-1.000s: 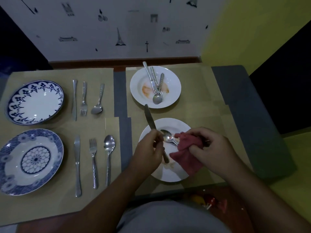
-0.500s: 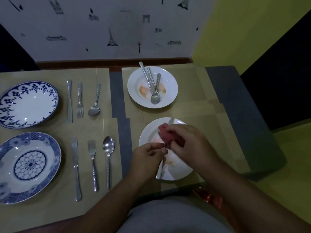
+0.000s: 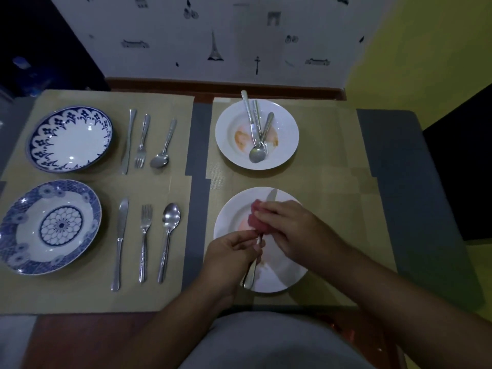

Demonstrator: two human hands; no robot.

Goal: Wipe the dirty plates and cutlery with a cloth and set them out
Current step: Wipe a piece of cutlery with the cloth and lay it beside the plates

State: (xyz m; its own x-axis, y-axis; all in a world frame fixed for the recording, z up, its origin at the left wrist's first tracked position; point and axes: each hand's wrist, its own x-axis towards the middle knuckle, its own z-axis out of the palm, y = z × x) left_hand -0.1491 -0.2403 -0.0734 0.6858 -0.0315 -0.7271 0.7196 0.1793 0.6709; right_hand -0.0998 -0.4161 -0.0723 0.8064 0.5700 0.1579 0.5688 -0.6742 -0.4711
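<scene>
The head camera is the only view. On the left side of the grey desk (image 3: 394,161), two places look finished. A blue-and-white scalloped plate (image 3: 70,138) lies far, with a steel knife, fork and spoon set (image 3: 142,141) in a row just beside it. A blue floral-rimmed plate (image 3: 50,227) lies near, with a second steel knife, fork and spoon set (image 3: 144,241) beside it. No smears show on any of them.

On the right, the work is under way. The left hand (image 3: 234,251) has its fingers pinched on the handle of a steel table knife (image 3: 250,275), held over the near white plate (image 3: 282,275). The right hand (image 3: 290,225) has its fingers curled round a dark red cloth (image 3: 254,217), which is wrapped about the knife's middle. Only the blurred blade tip shows beyond the cloth. This plate carries a pale orange smear.

The far white plate (image 3: 286,121) is untouched, streaked with orange and holding a heap of dirty steel cutlery (image 3: 257,134).

By my estimate, half is done. This knife, any other cutlery of the near place, both white plates and the far cutlery are left to wipe and set out.
</scene>
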